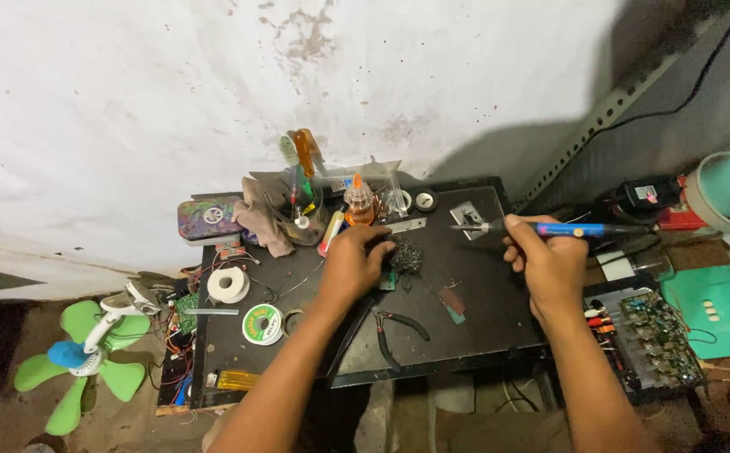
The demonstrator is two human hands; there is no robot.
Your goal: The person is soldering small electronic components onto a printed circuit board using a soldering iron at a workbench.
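Your right hand (550,264) has its grip closed around a blue soldering iron (566,228), tip pointing left, held above the dark tabletop (482,323). Your left hand (355,267) rests on the tabletop with its grip curled against a grey wire-wool pad (405,256), which lies just to the right of its fingers. Black pliers (394,329) lie just below that hand; a solder spool (262,323) sits farther to its left.

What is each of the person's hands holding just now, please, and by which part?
The right hand grips a blue soldering iron around the middle of its handle. The left hand rests on a tangle of metal wool; whether it grips it cannot be told.
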